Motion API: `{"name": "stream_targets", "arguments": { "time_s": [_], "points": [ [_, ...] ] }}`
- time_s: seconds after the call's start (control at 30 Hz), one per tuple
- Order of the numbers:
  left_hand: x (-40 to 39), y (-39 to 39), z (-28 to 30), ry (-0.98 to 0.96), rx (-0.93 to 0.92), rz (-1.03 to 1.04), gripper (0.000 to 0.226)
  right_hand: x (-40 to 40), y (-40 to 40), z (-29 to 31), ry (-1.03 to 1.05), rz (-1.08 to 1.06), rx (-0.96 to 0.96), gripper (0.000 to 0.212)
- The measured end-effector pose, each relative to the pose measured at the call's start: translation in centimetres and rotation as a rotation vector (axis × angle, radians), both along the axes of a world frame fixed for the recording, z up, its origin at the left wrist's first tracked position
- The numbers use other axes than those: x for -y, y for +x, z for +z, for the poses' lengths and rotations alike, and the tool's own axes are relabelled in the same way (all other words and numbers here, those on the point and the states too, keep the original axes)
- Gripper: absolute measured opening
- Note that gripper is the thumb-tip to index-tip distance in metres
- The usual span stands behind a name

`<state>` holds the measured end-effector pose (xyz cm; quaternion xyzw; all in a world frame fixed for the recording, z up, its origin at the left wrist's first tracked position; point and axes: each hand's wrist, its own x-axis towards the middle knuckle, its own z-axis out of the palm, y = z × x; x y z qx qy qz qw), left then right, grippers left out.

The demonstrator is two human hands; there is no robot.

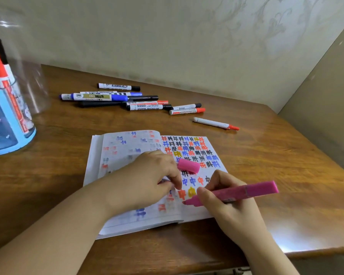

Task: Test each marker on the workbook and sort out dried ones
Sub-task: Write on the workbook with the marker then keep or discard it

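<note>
From the head camera: the right hand (224, 203) pinches the pink marker (232, 193) in a writing grip, tip meeting the workbook (127, 221) just beyond the fingers. The left hand (147, 181) steadies the page and seems to pinch the pink cap (188, 165), kept ready for recapping.

My wooden table (266, 155) fills the lower frame. On it, at centre, lies the open workbook (127, 147); at upper centre, a loose cluster of capped markers (127, 100); just right of these, a single white marker with an orange cap (214, 123), apart from the rest; at far left, a blue holder (10, 133) with markers standing in it.
</note>
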<state>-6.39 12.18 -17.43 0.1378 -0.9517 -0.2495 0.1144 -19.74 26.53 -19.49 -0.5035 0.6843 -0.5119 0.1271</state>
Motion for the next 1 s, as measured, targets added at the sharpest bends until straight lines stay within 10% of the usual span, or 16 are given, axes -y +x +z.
{"name": "stream_targets", "arguments": {
  "time_s": [1.0],
  "points": [
    [0.6,-3.6,0.7,-0.118,0.0,0.099,0.037,0.4,-0.6,0.6,-0.023,-0.159,0.207,0.027]
  ]
}}
